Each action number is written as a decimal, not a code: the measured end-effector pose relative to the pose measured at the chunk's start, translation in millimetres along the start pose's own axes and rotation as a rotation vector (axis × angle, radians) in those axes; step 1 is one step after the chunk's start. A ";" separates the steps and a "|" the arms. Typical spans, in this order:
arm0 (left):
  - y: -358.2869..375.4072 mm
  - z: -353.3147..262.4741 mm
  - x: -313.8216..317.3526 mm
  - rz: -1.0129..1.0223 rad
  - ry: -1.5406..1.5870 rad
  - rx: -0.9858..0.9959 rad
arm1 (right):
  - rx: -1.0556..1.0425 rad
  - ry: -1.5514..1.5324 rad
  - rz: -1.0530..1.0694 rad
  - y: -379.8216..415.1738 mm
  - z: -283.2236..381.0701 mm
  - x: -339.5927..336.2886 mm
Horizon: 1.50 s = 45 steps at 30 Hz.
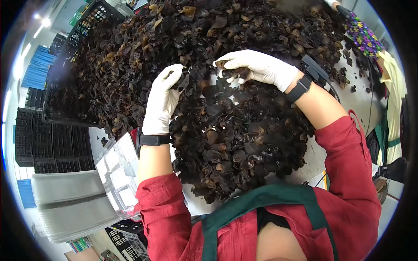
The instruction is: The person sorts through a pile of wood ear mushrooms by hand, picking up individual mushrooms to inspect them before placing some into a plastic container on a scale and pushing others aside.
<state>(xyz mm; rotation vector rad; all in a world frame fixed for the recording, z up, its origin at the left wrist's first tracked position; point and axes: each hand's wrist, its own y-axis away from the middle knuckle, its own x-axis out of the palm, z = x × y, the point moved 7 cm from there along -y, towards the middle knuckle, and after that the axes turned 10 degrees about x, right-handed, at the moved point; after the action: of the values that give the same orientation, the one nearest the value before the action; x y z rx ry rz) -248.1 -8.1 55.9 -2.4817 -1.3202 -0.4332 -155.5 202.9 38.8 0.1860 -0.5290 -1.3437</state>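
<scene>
A large heap of dark brown wood ear mushrooms (143, 52) covers the far side of the table, and a smaller pile of them (235, 143) lies nearer my body. Both hands wear white gloves. At the gap between the two piles, my left hand (163, 95) is closed, its thumb and fingers pinching a dark wood ear piece (184, 81). To its right, my right hand (259, 69) is curled with the thumb over a brownish wood ear piece (226, 65); some of its fingertips are hidden underneath.
A black plastic crate (65, 98) leans under the heap at left. Clear plastic boxes (117, 174) stand beside my left forearm, near stacked translucent trays (69, 204) and stacked black crates (54, 139). A person's flowered sleeve (362, 35) shows at upper right.
</scene>
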 end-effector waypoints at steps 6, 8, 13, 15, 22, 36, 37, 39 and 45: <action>5.5 -4.4 -8.1 -0.150 0.141 0.005 | -0.012 -0.010 -0.008 -7.2 -2.2 4.6; 12.7 -3.0 -30.3 -0.423 0.169 0.007 | 0.008 -0.017 -0.036 -21.1 -1.0 10.5; 24.7 3.4 -54.7 -0.404 0.190 0.075 | -0.341 0.617 -0.330 -85.6 -1.9 26.4; 27.9 2.7 -52.6 -0.371 0.202 0.105 | -0.394 0.985 -0.428 -99.5 -12.1 42.8; 36.6 -5.1 -30.1 -0.183 0.254 0.203 | -0.537 0.974 -0.454 -94.7 -1.4 35.8; 113.9 4.6 215.2 0.435 -0.462 0.285 | 0.015 0.328 -0.378 283.5 -48.2 -23.9; 131.5 22.0 251.6 0.528 -0.120 -0.048 | 0.067 0.264 -0.417 315.6 -74.6 -30.7; 173.2 49.6 312.0 0.736 0.068 -0.031 | 0.232 0.179 -0.467 384.7 -135.0 -49.9; 216.1 61.7 314.4 1.149 -0.570 0.171 | 0.597 0.578 -0.769 479.2 -237.9 -70.4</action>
<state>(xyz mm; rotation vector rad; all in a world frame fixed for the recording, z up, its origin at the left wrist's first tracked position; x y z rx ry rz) 108.1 135.8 98.8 -2.7715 0.1274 0.6475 365.8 340.8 17.1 1.3337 -0.3526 -1.7282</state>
